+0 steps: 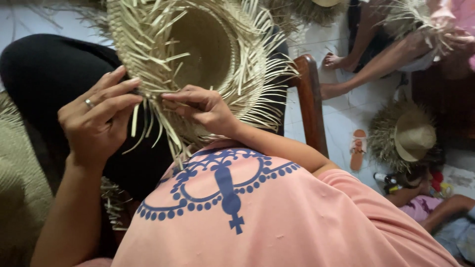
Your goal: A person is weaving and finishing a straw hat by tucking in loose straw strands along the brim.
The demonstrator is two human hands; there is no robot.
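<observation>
Gripping straw hat fringe, left hand, right hand pinched shut; wooden chair beside.

- The place looked like a room in a home used as a hat-weaving workroom, with a pale tiled floor on the right.
- A half-woven straw hat with loose strands sat near the middle, and a finished-crown straw hat lay on the floor at the right.
- A dark wooden chair stood in the middle.
- At the far right, another person sat barefoot on the floor with straw work; a sandal lay just beside the floor hat.
- A woven mat showed at the near left.
</observation>
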